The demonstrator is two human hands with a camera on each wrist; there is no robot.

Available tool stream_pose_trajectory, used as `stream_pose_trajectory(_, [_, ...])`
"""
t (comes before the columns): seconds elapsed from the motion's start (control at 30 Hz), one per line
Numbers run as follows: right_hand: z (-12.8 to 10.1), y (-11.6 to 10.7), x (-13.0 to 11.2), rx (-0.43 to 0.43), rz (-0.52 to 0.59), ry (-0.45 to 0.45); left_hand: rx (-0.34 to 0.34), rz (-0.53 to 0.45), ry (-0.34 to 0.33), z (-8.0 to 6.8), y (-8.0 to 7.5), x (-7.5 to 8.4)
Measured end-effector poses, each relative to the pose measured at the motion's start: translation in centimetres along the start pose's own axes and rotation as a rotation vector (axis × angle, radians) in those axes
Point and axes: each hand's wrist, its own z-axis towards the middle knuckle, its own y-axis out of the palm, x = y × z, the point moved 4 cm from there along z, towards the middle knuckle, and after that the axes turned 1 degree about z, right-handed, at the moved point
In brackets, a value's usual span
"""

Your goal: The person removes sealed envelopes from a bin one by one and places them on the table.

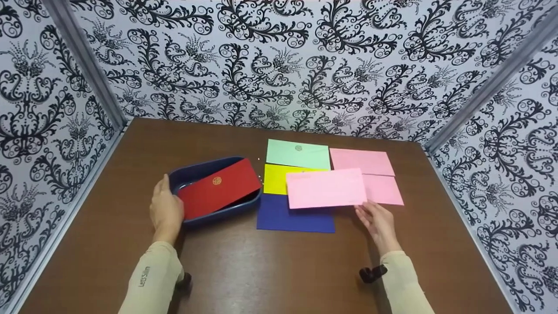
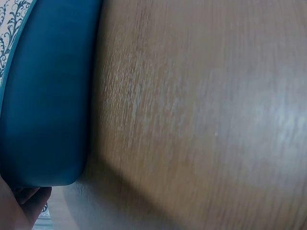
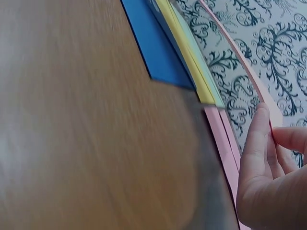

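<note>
Pink paper envelope (image 1: 326, 188) is up off the brown wooden table (image 1: 244, 270), pinched at its lower right corner by my right hand (image 1: 378, 223), so that grip is grasping it. It hovers over the yellow envelope (image 1: 275, 179) and the dark blue envelope (image 1: 295, 216), with a mint green envelope (image 1: 298, 154) and two more pink envelopes (image 1: 362, 161) lying flat just behind. My left hand (image 1: 166, 211) is wrapped on the near-left rim of the dark blue plastic tray (image 1: 218, 214). A red envelope with a round gold emblem (image 1: 219, 192) rests slanted in that tray. Sleeve print looks like "Let's Slim" but it's tiny.
</note>
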Motion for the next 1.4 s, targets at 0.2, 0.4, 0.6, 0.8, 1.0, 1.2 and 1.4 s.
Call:
stream_pose_trajectory(0.2, [-0.7,-2.3,-0.7,0.022,-0.012,0.02,0.001,-0.01,0.003,0.0,0.1,-0.1])
stream_pose_trajectory(0.4, [-1.1,-4.7,-1.3,0.046,-0.011,0.028,0.0,-0.014,-0.001,0.0,0.0,-0.1])
stream_pose_trajectory(0.6, [-1.7,-6.8,-1.8,0.063,-0.005,0.041,0.004,-0.011,-0.001,0.0,-0.1,-0.1])
stream_pose_trajectory(0.8, [-1.9,-8.7,-1.9,0.096,-0.004,0.054,0.005,-0.007,-0.012,0.0,0.0,-0.2])
stream_pose_trajectory(1.0, [-2.1,-10.0,-2.1,0.119,0.028,0.059,0.01,-0.014,-0.017,-0.1,0.0,-0.1])
stream_pose_trajectory(1.2, [-2.4,-11.2,-2.5,0.141,0.079,0.086,0.003,-0.018,-0.022,0.0,0.0,-0.1])
stream_pose_trajectory(1.4, [-2.5,-12.3,-2.5,0.169,0.098,0.11,-0.006,-0.023,-0.028,0.0,0.1,-0.1])
